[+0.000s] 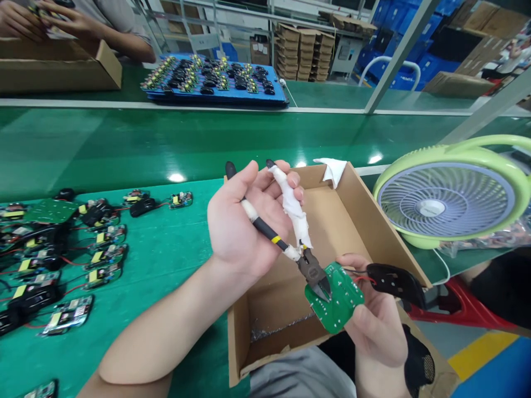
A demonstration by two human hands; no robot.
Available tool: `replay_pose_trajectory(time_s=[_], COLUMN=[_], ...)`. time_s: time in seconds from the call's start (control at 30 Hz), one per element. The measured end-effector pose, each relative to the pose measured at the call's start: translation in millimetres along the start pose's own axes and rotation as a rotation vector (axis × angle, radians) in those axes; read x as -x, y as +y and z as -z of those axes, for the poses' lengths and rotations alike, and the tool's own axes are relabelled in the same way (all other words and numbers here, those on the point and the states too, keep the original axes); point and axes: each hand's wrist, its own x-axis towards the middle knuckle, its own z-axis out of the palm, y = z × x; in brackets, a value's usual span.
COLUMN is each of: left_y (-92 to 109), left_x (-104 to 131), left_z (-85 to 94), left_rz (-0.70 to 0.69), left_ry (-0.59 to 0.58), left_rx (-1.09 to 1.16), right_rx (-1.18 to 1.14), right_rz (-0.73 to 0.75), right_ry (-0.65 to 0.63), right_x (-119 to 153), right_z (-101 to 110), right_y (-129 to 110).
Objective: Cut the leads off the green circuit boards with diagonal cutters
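My left hand (pixel 253 221), palm up, is wrapped around a pair of cutting pliers (pixel 313 271) with handles partly wrapped in white. The handles are spread, with fingers around the right one. The jaws lie over a green circuit board (pixel 342 296), their tips at its solder side. Whether they grip anything is too small to tell. My right hand (pixel 379 315) holds the board by its right edge, thumb near the lower corner and fingers partly hidden behind. Thin wires join the board to a black plastic part (pixel 396 282) beside my right hand.
Beneath my hands sits an open cardboard box (pixel 365 221) with small clippings inside. Several wired boards (pixel 105 254) lie on the green mat at left. A green fan (pixel 448 193) stands right. Behind are a blue tray (pixel 215 83) of boards and another person's hands (pixel 62 22).
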Motion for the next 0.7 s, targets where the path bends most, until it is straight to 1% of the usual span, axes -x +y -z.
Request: replay_pose_trajectory(time_s=[0.17, 0.4, 0.7], left_y=[0.0, 1.1, 0.3], left_x=[0.0, -0.2, -1.1], left_z=[0.2, -0.5, 0.7], left_rz=[-0.016, -0.025, -0.029], left_ry=[-0.01, 0.033, 0.029], left_rx=[0.003, 0.009, 0.0], right_rx=[-0.008, -0.023, -0.009], right_rz=[-0.049, -0.046, -0.062], right_ry=[-0.073, -0.06, -0.073], right_x=[-1.5, -1.8, -1.7], right_z=[-0.7, -2.3, -2.5], right_y=[-3.3, -3.8, -5.2])
